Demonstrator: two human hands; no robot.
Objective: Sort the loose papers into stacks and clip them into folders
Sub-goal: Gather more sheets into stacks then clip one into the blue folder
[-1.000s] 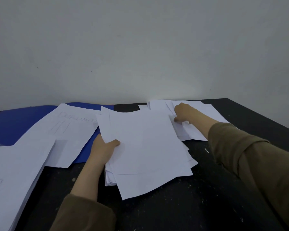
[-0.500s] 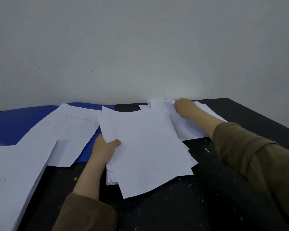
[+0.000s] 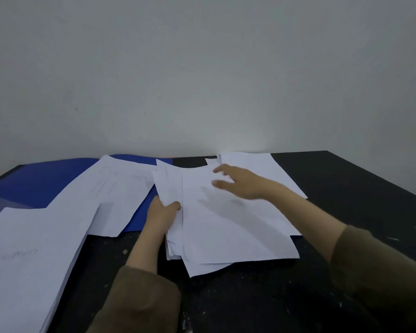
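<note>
A loose stack of white papers [image 3: 226, 227] lies in the middle of the black table [image 3: 346, 188]. My left hand [image 3: 162, 212] grips the stack's left edge, thumb on top. My right hand [image 3: 240, 181] hovers over the stack's far end with fingers spread, blurred by motion; a sheet lies under it on top of the stack. More white sheets [image 3: 262, 167] lie behind it at the back. A blue folder [image 3: 41, 179] lies open at the far left, with a written sheet [image 3: 111, 195] on it.
A thick pile of white paper [image 3: 27, 260] with faint writing fills the near left corner. The grey wall [image 3: 202, 68] rises right behind the table. The table's right edge runs diagonally at the far right; its surface is speckled with pale flecks.
My right hand has come back from the far sheets toward the middle stack, and one more sheet now lies on top of it. The left hand has kept its grip.
</note>
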